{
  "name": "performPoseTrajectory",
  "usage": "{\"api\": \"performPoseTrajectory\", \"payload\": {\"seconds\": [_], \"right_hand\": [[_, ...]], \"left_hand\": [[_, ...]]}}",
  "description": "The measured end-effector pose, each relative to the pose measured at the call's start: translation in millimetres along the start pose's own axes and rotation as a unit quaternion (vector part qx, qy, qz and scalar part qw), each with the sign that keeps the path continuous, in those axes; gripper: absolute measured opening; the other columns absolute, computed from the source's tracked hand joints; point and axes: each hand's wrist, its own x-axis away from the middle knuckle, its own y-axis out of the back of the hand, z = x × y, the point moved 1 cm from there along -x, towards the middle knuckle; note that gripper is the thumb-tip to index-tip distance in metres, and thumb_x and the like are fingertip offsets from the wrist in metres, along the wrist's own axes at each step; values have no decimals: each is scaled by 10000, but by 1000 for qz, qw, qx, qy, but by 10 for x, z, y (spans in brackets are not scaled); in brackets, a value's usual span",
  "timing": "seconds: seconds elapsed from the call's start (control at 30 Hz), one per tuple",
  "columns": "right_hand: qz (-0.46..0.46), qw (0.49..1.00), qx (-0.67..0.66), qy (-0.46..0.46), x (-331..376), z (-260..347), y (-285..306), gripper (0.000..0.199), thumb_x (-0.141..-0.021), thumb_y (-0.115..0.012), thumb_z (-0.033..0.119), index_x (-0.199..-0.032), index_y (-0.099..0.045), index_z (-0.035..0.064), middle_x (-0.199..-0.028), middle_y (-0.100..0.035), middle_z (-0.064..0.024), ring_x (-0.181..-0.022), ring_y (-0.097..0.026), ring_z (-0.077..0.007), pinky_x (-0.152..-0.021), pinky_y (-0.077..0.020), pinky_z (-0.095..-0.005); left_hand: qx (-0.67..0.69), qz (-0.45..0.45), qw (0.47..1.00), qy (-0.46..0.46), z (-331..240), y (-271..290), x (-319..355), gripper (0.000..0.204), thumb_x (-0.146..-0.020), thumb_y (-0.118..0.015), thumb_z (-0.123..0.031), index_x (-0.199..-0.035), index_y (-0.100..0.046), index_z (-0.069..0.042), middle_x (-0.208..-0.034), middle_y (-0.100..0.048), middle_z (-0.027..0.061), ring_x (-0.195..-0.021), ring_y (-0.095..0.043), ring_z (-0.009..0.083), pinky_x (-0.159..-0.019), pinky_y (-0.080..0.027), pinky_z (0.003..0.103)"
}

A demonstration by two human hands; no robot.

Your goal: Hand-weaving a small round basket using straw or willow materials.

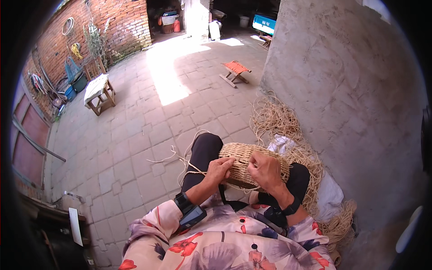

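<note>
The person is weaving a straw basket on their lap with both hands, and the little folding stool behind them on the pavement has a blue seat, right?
Not quite. The head view shows the folding stool has an orange-red seat, not blue. The rest holds: the left hand and right hand are both on the straw basket on the lap.

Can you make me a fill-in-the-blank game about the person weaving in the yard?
1. Both hands, the left hand and the right hand, rest on a woven straw ____.
2. The loose straw is piled beside a grey ____.
3. The small folding stool has a ____ seat.

Missing words: basket; wall; red
</note>
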Motion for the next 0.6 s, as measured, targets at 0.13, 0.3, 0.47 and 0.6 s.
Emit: {"api": "performPoseTrajectory", "payload": {"seconds": [0.13, 0.3, 0.47, 0.6], "right_hand": [[2, 1000, -17, 13, -54, 3, -25, 69, -786, -643, 113, -771, -586, 78, -713, -636, -112, -664, -646, -335, -599, -490, -458], [8, 999, -1, 53, -90, 38, -116, 75, -791, -643, 117, -813, -588, 71, -749, -640, -122, -684, -652, -335, -607, -500, -455], [0, 997, 21, 74, -122, 80, -182, 75, -805, -636, 99, -840, -580, 64, -741, -627, -127, -670, -641, -339, -596, -495, -452], [16, 997, 12, 70, -121, 59, -189, 97, -806, -644, 119, -852, -581, 62, -764, -642, -134, -683, -654, -343, -610, -510, -461]], "left_hand": [[36, -100, 994, 9, 17, -64, -24, 212, -945, -672, -260, -1009, -716, -63, -566, -470, -65, -439, -375, 40, -395, -265, 220], [46, -137, 989, -38, 74, -72, -41, 164, -900, -716, -185, -958, -742, -34, -624, -543, -57, -512, -427, 38, -463, -317, 225], [71, -157, 984, -38, 43, -76, -14, 146, -874, -733, -165, -933, -738, -32, -632, -547, -58, -519, -426, 34, -469, -312, 223], [100, -130, 986, -4, 40, 45, -26, 159, -897, -690, -190, -965, -732, -53, -599, -511, -61, -494, -412, 30, -440, -291, 216]]}}
